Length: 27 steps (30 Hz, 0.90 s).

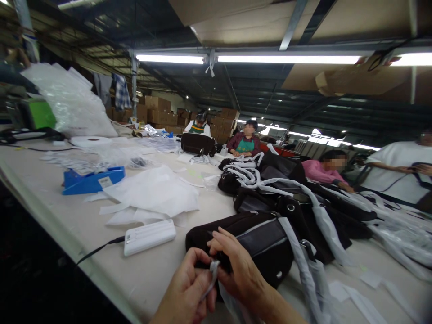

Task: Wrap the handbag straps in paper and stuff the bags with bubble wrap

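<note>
Just in front of me lies a black bag (265,252) on its side, with a dark grey panel. My left hand (191,285) pinches a narrow white strip (213,272) between thumb and fingers at the bag's near left end. My right hand (241,265) is curled at the other side of the same strip, its thumb low and its fingers bent over the bag's end. What lies between the right fingertips is partly hidden. A strap wrapped in white paper (297,256) runs off the bag's right side.
A white power bank (150,237) with a black cable lies to the left. Behind it are white sheets (155,191) and a blue tape dispenser (94,180). More black bags (249,200) with wrapped straps are heaped at right. Several people sit or stand around the table (111,274).
</note>
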Available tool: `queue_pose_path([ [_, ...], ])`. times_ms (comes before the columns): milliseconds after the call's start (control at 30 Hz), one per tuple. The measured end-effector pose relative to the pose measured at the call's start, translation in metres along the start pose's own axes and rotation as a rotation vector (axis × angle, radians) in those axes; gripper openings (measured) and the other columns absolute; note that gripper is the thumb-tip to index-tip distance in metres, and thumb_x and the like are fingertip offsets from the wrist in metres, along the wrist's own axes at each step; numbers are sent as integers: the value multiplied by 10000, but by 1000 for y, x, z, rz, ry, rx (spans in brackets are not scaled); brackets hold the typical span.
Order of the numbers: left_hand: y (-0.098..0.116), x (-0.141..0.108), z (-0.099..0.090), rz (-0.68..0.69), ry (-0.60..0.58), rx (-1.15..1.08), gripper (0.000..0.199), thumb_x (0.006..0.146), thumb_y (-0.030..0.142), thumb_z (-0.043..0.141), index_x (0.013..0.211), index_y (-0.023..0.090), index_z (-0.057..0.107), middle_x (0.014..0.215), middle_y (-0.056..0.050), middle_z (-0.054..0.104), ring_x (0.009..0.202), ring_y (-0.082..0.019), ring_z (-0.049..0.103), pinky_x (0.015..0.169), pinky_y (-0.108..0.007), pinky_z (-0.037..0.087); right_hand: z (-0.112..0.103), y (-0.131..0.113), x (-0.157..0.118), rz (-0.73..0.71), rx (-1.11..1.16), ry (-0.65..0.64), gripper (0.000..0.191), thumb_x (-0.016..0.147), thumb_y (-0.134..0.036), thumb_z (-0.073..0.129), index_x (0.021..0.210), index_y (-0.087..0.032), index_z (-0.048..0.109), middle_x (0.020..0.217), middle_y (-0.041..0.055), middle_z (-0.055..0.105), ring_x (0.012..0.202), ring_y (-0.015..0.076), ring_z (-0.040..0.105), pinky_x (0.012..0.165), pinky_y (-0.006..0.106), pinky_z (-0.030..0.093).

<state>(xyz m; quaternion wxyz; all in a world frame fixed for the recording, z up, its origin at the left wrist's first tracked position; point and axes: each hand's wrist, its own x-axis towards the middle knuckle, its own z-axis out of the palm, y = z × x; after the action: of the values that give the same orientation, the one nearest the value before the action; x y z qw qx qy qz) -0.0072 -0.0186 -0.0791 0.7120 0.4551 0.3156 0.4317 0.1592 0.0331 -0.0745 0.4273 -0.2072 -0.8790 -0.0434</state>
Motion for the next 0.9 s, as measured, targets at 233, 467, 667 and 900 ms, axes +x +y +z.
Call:
queue_pose_path([
  [233, -3, 1, -7, -2, -12, -18, 627, 743, 749, 653, 952, 236, 358, 522, 86, 556, 306, -10, 229, 330, -165, 126, -1, -4, 7, 181, 182, -45, 776, 711, -22, 453, 1447, -231, 323, 865, -21, 633, 870, 160, 669, 1122, 497, 406],
  [467, 18, 4, -8, -52, 43, -51, 569, 740, 654, 700, 976, 233, 398, 523, 88, 553, 327, -19, 227, 354, -160, 127, -11, -4, 26, 239, 156, -238, 664, 780, -9, 490, 1395, -241, 396, 936, 10, 654, 940, 178, 668, 1154, 603, 305],
  [667, 30, -5, -31, -20, -40, 212, 585, 755, 711, 650, 981, 200, 477, 654, 13, 646, 404, -72, 440, 403, -189, 289, -51, -20, 24, 353, 38, -440, 832, 721, -61, 678, 1483, -209, 378, 1568, 189, 347, 1442, 331, 360, 1118, 547, 411],
  [900, 42, -7, -35, 4, -20, 541, 422, 839, 587, 570, 906, 172, 599, 723, -32, 654, 677, -177, 583, 644, -273, 442, -56, -40, -2, 267, -156, -144, 369, 836, -65, 528, 1161, -207, 628, 1189, 130, 667, 1106, 240, 656, 922, 366, 592],
])
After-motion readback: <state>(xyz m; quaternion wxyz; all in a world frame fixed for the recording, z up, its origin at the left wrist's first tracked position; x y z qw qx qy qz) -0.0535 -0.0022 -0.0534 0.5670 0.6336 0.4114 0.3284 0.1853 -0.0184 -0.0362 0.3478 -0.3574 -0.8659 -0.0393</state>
